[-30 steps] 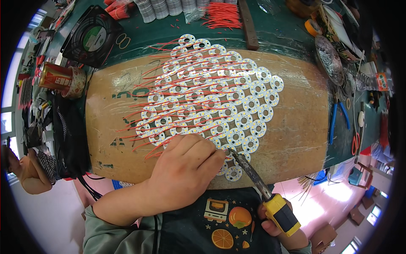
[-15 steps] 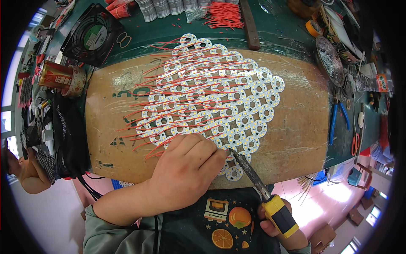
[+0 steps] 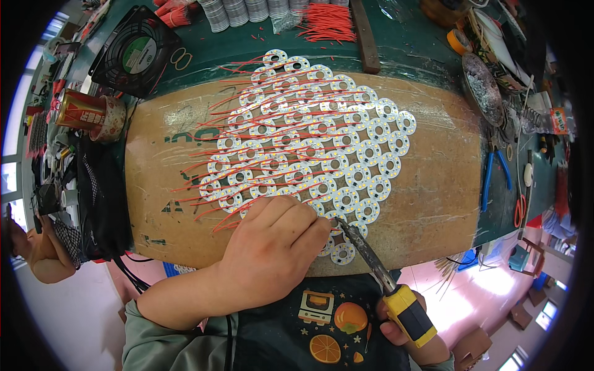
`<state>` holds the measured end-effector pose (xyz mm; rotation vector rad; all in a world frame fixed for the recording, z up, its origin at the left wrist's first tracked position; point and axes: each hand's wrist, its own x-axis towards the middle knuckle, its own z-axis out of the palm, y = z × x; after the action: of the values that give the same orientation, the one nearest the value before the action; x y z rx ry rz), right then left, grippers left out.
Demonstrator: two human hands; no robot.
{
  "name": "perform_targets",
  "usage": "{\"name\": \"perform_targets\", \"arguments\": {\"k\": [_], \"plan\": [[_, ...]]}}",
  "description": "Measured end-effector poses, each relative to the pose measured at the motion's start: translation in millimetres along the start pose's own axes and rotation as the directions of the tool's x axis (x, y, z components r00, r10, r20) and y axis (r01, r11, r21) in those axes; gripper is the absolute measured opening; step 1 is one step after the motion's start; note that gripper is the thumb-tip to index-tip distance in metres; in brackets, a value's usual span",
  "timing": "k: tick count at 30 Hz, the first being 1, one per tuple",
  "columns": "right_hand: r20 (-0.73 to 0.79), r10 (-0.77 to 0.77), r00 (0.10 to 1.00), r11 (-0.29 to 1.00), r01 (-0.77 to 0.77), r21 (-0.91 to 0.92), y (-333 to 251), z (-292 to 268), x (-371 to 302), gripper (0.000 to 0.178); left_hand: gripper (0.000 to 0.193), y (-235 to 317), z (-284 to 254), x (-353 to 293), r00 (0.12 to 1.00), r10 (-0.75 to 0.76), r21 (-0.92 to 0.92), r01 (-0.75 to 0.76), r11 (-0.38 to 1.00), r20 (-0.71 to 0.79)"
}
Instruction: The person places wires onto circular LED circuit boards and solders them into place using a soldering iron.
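Round white LED ring boards (image 3: 359, 176), each with a centre hole and small yellowish chips, lie in slanting rows on a brown cardboard sheet (image 3: 433, 198). Thin red wires (image 3: 210, 153) run leftward from many of them. My left hand (image 3: 272, 247) rests over the near boards, its fingers curled and pressed together; the fingertips and whatever they pinch are hidden. In my right hand (image 3: 396, 328) is a soldering iron (image 3: 374, 263) with a yellow and black handle. Its dark tip meets a near board just right of my left fingers.
A black fan (image 3: 135, 52) stands back left, near a gold-red can (image 3: 80, 108). Stacked boards (image 3: 236, 11) and a red wire pile (image 3: 328, 23) lie behind, beside a dark bar (image 3: 365, 37). Blue-handled pliers (image 3: 489, 179) and a metal dish (image 3: 482, 89) lie right. Another person (image 3: 46, 247) sits far left.
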<state>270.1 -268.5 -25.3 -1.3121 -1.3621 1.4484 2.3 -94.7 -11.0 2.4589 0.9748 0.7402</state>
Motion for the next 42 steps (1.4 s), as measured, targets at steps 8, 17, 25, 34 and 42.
{"name": "perform_targets", "arguments": {"k": [8,17,25,34,42], "plan": [[0.02,-0.018,1.0,0.998,0.02,-0.061,3.6,-2.5,-2.4,0.034,0.031,0.1,-1.0,0.7,1.0,-0.001,-0.004,0.001,1.0,0.012],[0.013,0.108,0.994,0.994,-0.108,-0.035,-1.7,-3.5,-3.6,0.04,0.031,0.7,-1.7,0.7,1.0,-0.003,-0.005,0.003,1.0,0.017],[0.035,0.023,0.999,0.98,-0.015,-0.199,-4.0,-5.2,-0.3,0.04,0.03,0.1,0.4,-0.1,1.0,-0.002,0.007,0.002,1.0,0.01],[0.054,0.052,0.997,0.988,-0.044,-0.15,-2.0,-6.8,-1.5,0.041,0.03,0.9,-0.5,1.0,1.0,-0.005,0.019,0.005,1.0,0.015],[0.04,-0.034,0.999,0.989,0.039,-0.141,0.5,-6.2,-1.6,0.04,0.03,1.3,0.4,0.5,1.0,-0.009,0.019,0.009,1.0,0.017]]}}
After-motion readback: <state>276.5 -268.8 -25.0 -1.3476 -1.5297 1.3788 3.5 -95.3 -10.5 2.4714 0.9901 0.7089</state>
